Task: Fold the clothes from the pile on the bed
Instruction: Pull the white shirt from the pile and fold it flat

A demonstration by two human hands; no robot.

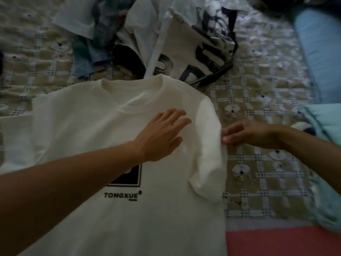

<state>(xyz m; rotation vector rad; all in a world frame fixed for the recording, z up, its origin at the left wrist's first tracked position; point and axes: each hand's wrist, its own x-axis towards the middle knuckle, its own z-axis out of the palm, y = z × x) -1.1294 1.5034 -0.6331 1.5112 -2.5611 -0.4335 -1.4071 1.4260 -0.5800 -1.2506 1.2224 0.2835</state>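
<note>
Fingers of the left hand lie straight and flat on the white T-shirt, which is spread print-up on the bed. The right hand pinches the edge of its folded-in sleeve. The pile lies just beyond the collar.

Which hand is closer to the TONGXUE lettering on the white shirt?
Left. The left hand lies flat on the white shirt above the lettering; the right hand pinches the sleeve edge, farther off.
</note>
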